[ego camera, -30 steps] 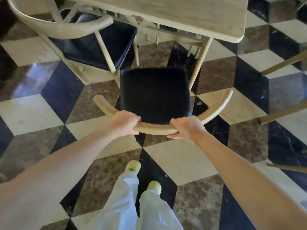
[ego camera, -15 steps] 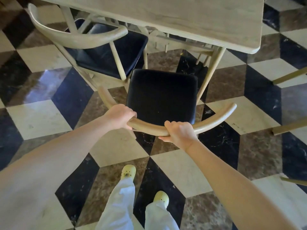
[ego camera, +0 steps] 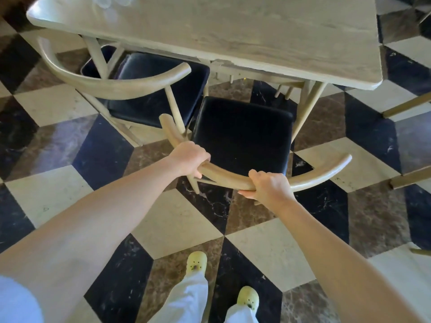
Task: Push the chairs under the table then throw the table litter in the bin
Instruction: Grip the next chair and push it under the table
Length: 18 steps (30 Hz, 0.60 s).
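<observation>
A pale wooden chair with a black seat (ego camera: 242,134) stands in front of me, its seat just short of the table edge. My left hand (ego camera: 190,158) grips the left part of its curved backrest, and my right hand (ego camera: 268,186) grips the middle of the same rail. The light wooden table (ego camera: 233,31) fills the top of the view. A second chair (ego camera: 154,89) of the same kind stands to the left, its seat partly under the table. Clear litter (ego camera: 114,1) shows at the table's far left edge, mostly cut off.
The floor (ego camera: 177,220) is polished tile in black, cream and brown diamonds. Wooden legs of other furniture (ego camera: 410,178) jut in at the right edge. My feet in yellow shoes (ego camera: 197,262) stand behind the chair.
The chair has slid forward toward the table with both hands on its backrest, and I have stepped closer. More of the tabletop is in view.
</observation>
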Motion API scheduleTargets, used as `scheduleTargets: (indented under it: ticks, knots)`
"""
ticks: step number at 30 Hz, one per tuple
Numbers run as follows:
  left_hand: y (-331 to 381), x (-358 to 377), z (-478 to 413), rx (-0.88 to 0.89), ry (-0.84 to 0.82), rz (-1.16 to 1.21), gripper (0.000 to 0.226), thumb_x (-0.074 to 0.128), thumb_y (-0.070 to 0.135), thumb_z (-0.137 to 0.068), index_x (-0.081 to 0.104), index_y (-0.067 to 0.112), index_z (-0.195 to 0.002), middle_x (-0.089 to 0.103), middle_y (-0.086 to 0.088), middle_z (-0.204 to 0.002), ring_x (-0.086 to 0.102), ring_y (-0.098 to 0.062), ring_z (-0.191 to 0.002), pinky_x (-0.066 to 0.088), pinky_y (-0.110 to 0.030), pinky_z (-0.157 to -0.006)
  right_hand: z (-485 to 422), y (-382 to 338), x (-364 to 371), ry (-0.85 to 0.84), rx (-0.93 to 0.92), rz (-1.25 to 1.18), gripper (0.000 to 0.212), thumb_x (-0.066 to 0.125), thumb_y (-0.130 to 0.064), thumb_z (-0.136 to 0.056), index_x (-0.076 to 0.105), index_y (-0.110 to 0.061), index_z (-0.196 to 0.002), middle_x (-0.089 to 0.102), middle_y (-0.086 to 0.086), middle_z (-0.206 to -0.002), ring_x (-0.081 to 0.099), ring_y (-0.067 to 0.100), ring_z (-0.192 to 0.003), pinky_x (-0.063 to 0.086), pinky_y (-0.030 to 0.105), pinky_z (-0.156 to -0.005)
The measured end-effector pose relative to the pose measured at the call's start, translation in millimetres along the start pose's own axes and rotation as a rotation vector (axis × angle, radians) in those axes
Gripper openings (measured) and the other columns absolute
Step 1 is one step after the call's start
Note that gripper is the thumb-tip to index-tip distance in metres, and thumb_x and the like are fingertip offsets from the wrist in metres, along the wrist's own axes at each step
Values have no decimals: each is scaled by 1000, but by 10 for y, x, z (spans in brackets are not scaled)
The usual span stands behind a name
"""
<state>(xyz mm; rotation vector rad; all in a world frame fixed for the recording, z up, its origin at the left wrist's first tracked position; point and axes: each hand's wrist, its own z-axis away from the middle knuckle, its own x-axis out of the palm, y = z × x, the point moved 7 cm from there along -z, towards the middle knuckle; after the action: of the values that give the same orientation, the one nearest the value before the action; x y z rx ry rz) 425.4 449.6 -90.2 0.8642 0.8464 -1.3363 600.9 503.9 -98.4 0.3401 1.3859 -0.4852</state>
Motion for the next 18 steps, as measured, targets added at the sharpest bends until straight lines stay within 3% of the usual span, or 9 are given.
scheduleTargets:
  ticks: [6, 14, 18]
  knots:
    - [-106, -210, -344, 51, 16, 19, 41, 74, 35, -74, 61, 18, -109, 67, -2, -94, 61, -23, -87, 44, -32, -74, -257, 220, -104, 38, 32, 57, 46, 52, -61, -84, 52, -15, -92, 46, -6, -65, 42, 14, -52, 35, 25, -52]
    - [-402, -347, -663, 76, 12, 10, 44, 75, 38, -72, 61, 18, -109, 67, -3, -94, 61, -23, -87, 46, -33, -75, -622, 280, -154, 61, 37, 40, 47, 49, -61, -85, 49, -14, -89, 52, -3, -62, 51, 18, -50, 48, 30, -51]
    - [-472, -415, -800, 101, 21, -3, 46, 74, 39, -73, 60, 17, -111, 66, -3, -92, 61, -23, -84, 45, -32, -68, -760, 372, -186, 72, 27, 54, 49, 51, -62, -84, 48, -13, -89, 41, -6, -57, 42, 18, -47, 33, 27, -47]
